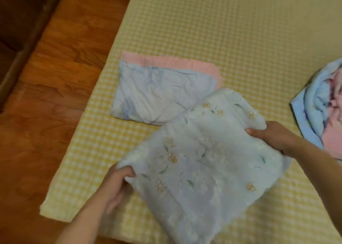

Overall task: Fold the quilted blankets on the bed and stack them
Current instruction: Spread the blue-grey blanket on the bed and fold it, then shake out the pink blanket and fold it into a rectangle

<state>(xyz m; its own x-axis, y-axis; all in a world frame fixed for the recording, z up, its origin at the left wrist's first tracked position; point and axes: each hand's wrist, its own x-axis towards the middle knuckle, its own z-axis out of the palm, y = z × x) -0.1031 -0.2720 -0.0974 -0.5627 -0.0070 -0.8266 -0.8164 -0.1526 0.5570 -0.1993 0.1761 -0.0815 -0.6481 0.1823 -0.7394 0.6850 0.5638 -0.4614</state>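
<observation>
My left hand [118, 179] has its fingers curled round the near-left edge of the flowered blanket [199, 162], and my right hand [272, 134] pinches its far-right edge, thumb on top. I see the folded blanket held between them just over the bed [222, 31], its long axis running from lower left up to upper right, and its far corner overlaps the folded blue-and-pink blanket [159, 95]. That one lies flat just beyond, long side across the bed, pink layer showing along its far edge. A crumpled blue-and-pink blanket [322, 105] sits well apart at the right edge. I can read no labels or writing. The wooden floor [55, 95] lies left.
</observation>
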